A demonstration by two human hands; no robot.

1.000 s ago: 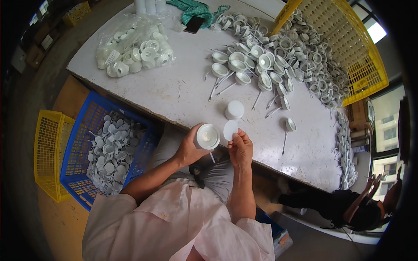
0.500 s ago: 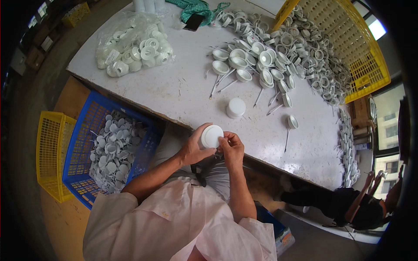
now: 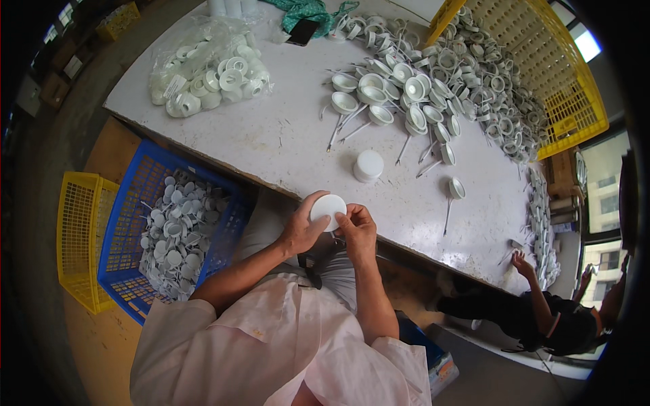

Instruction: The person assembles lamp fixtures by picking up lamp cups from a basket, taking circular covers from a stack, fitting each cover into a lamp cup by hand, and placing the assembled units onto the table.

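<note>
On the big white table [image 3: 284,135] lie many white plastic caps. The left hand [image 3: 302,229] and right hand [image 3: 357,230] both pinch one round white plastic cap [image 3: 328,208].

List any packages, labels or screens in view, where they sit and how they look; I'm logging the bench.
Clear plastic bag: far left of the table, lumpy, full of white round caps.
Paper label: on the bag's near side, small, pale, oblong.
Phone: far table edge, dark, flat, screen unlit.

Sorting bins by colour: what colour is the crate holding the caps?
Blue crate, clearest in the head view.
</note>
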